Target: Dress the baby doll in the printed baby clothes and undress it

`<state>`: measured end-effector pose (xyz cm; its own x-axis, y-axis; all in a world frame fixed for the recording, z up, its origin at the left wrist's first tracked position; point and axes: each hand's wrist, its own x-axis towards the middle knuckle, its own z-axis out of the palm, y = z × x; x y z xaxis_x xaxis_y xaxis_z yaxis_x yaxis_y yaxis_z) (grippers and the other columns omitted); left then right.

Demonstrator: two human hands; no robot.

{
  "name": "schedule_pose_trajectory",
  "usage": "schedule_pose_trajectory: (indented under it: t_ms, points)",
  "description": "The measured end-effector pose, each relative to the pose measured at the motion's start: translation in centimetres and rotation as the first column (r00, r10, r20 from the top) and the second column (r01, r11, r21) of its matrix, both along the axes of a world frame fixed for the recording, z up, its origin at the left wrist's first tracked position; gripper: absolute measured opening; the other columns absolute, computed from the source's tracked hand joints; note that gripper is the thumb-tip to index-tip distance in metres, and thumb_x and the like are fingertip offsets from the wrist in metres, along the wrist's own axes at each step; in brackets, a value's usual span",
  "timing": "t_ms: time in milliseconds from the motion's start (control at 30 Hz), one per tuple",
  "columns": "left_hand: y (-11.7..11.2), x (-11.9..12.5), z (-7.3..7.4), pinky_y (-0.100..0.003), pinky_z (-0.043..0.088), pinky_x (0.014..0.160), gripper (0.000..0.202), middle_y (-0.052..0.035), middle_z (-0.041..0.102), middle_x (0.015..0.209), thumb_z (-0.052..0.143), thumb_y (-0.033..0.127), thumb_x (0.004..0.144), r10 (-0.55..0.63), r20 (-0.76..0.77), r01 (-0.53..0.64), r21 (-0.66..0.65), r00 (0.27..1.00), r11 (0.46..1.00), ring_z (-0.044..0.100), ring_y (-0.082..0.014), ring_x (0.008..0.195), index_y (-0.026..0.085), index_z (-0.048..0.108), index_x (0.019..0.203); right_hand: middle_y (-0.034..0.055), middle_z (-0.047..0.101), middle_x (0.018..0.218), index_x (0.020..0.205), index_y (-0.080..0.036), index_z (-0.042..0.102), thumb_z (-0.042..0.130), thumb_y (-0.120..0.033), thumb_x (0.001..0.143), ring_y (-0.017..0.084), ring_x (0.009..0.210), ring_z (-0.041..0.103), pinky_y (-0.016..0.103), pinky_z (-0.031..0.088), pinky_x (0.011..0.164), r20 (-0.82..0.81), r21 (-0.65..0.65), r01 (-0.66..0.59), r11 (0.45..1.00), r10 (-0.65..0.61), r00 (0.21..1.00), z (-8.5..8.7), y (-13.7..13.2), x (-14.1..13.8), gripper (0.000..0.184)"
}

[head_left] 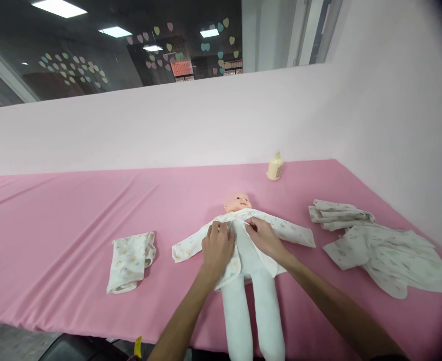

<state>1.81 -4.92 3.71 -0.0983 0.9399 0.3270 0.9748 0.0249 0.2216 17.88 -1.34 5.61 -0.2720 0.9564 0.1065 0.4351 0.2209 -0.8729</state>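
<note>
— Count?
— One doll (243, 260), on its back mid-table, wearing one printed shirt (294, 232). One folded garment (131, 260) to the left. One small cloth (337, 213) and one large cloth (390, 260) to the right.
— Containers?
— One bottle (274, 167), upright by the back wall; contents unseen.
— Hands?
— Left hand (217, 248) and right hand (264, 238), both curled, pinching the shirt front at the chest.
— Room?
— Pink table cover (55, 225) bare leftward; the doll's legs reach the near edge.

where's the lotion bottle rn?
Head view: the bottle stands upright at the far edge of the pink table, by the wall, right of centre, just beyond the doll's head.
</note>
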Motion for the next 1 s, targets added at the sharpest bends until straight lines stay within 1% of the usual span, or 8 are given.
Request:
schedule_pose_trajectory:
  t_ms: [100, 167, 400, 567, 633, 767, 900, 1000]
  points:
    - [-0.2, 0.7, 0.3, -0.030, 0.040, 0.062, 0.022, -0.0099, 0.059, 0.099, 0.038, 0.023, 0.098, 0.073, -0.092, -0.081, -0.087, 0.993, 0.993, 0.060, -0.0217, 0.089, 0.015, 0.058, 0.101, -0.0005, 0.063, 0.079, 0.075, -0.019, 0.055, 0.042, -0.028, 0.087, 0.016, 0.073, 0.054, 0.028, 0.036, 0.065, -0.012, -0.005, -0.005, 1.000, 0.005, 1.000, 0.1, -0.1, 0.1, 0.020]
    - [-0.2, 0.7, 0.5, -0.030, 0.040, 0.063, 0.021, -0.0102, 0.059, 0.097, 0.038, 0.021, 0.098, 0.089, -0.129, -0.106, -0.133, 0.988, 0.985, 0.060, -0.0210, 0.087, 0.013, 0.057, 0.099, -0.0003, 0.064, 0.079, 0.075, -0.020, 0.056, 0.042, -0.028, 0.086, 0.016, 0.074, 0.055, 0.028, 0.036, 0.065, -0.014, -0.005, -0.004, 1.000, 0.004, 1.000, 0.0, -0.1, 0.1, 0.019]
    - [-0.3, -0.1, 1.0, -0.028, 0.035, 0.058, 0.018, -0.0082, 0.060, 0.090, 0.041, 0.009, 0.093, 0.068, -0.261, -0.127, -0.215, 0.963, 0.968, 0.062, -0.0197, 0.083, 0.016, 0.057, 0.088, 0.0022, 0.065, 0.081, 0.078, -0.019, 0.061, 0.043, -0.028, 0.084, 0.017, 0.072, 0.054, 0.028, 0.037, 0.065, -0.031, 0.011, 0.000, 1.000, 0.000, 1.000, -0.2, 0.0, 0.1, 0.021]
    - [-0.5, -0.6, 1.5, -0.029, 0.032, 0.055, 0.024, -0.0088, 0.061, 0.087, 0.038, 0.002, 0.088, -0.010, -0.346, -0.114, -0.335, 0.938, 0.935, 0.064, -0.0225, 0.078, 0.014, 0.058, 0.087, 0.0027, 0.064, 0.079, 0.082, -0.019, 0.064, 0.043, -0.029, 0.084, 0.017, 0.071, 0.053, 0.029, 0.039, 0.066, -0.033, 0.016, 0.005, 1.000, -0.005, 0.999, 0.0, 0.0, 0.1, 0.023]
    - [-0.5, -0.7, 1.6, -0.029, 0.033, 0.055, 0.023, -0.0089, 0.062, 0.087, 0.037, 0.005, 0.089, 0.004, -0.335, -0.117, -0.315, 0.942, 0.942, 0.065, -0.0231, 0.078, 0.014, 0.058, 0.092, 0.0026, 0.063, 0.078, 0.083, -0.019, 0.064, 0.043, -0.029, 0.084, 0.017, 0.071, 0.053, 0.029, 0.039, 0.066, -0.039, 0.019, 0.006, 1.000, -0.005, 0.999, 0.0, 0.0, 0.2, 0.024]
    - [-0.3, -1.2, 1.6, -0.029, 0.035, 0.056, 0.026, -0.0085, 0.063, 0.094, 0.038, 0.007, 0.090, 0.066, -0.272, -0.124, -0.202, 0.960, 0.971, 0.066, -0.0217, 0.078, 0.012, 0.054, 0.110, 0.0023, 0.063, 0.077, 0.083, -0.019, 0.064, 0.043, -0.029, 0.084, 0.017, 0.070, 0.052, 0.028, 0.039, 0.066, -0.041, 0.010, 0.010, 1.000, -0.009, 0.999, -0.1, 0.1, 0.2, 0.024]
    - [0.2, -1.7, 1.4, -0.029, 0.036, 0.060, 0.025, -0.0074, 0.065, 0.096, 0.041, 0.005, 0.088, 0.009, -0.265, -0.054, -0.163, 0.964, 0.985, 0.065, -0.0204, 0.080, 0.014, 0.055, 0.108, 0.0023, 0.064, 0.079, 0.081, -0.019, 0.064, 0.044, -0.028, 0.084, 0.017, 0.070, 0.052, 0.028, 0.037, 0.064, -0.035, 0.008, 0.013, 1.000, -0.013, 0.999, -0.1, 0.1, 0.2, 0.022]
    - [0.6, -2.0, 1.1, -0.029, 0.036, 0.061, 0.024, -0.0050, 0.067, 0.097, 0.041, 0.016, 0.095, 0.005, -0.163, -0.022, -0.102, 0.987, 0.995, 0.065, -0.0199, 0.078, 0.018, 0.054, 0.115, 0.0019, 0.064, 0.078, 0.081, -0.019, 0.063, 0.043, -0.028, 0.085, 0.017, 0.070, 0.053, 0.028, 0.036, 0.064, -0.027, 0.011, 0.016, 1.000, -0.016, 1.000, -0.1, 0.2, 0.2, 0.022]
